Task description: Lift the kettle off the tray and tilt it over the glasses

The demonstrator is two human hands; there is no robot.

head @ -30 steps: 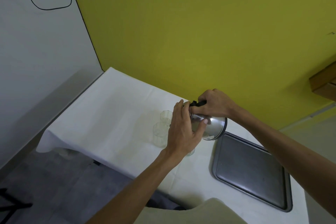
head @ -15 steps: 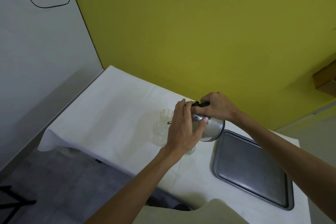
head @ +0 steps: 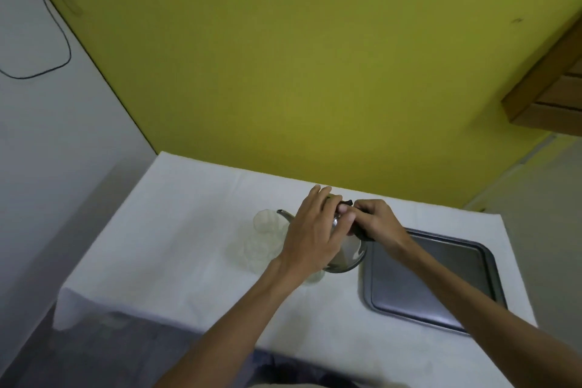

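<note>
Above the clear glasses point(head: 266, 241), right hand point(head: 376, 222) grips the tilted steel teapot point(head: 345, 253) handle, left hand point(head: 311, 238) open-fingered pressing its body; over-tilting could spill toward 9 o'clock.

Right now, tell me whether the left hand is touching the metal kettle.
Touching. The head view shows the left hand laid over the metal kettle, fingers against its top, while the right hand grips the black handle.
</note>
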